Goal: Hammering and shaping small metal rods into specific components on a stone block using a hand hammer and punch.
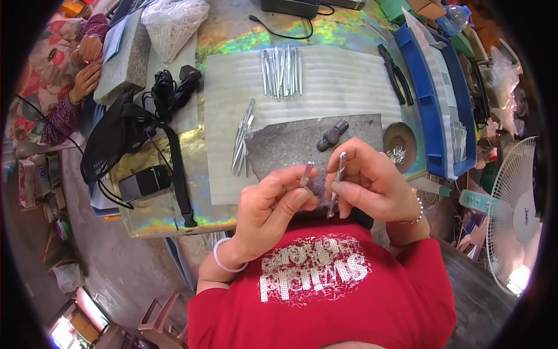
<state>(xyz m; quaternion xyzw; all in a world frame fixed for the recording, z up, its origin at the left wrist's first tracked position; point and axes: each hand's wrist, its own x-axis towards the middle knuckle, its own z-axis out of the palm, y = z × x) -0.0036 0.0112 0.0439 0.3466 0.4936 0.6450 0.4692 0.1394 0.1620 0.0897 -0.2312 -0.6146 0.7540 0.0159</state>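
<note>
My left hand [264, 209] pinches a short, shiny pinkish-silver rod [306, 174] between thumb and fingers. A slim silver metal rod [340, 166] stands nearly upright in my right hand [378, 189], gripped by thumb and fingertips. Both hands are close together above the near edge of a grey stone slab [279, 139], their rods apart. Just beyond my right hand lies a dark metal hammer head [332, 135]; any handle is hidden. Several similar silver rods form a row [282, 72] on the white foam sheet [232, 75]. A looser pile of rods [242, 142] lies left of the slab.
Right of the slab is a round dish [400, 136] with small silver pieces. Pliers [395, 75] and a blue tray [427, 116] lie beyond. Black straps and a bag [119, 131] occupy the left side. A white fan [517, 215] stands right; a co-worker's hands [87, 78] are far left.
</note>
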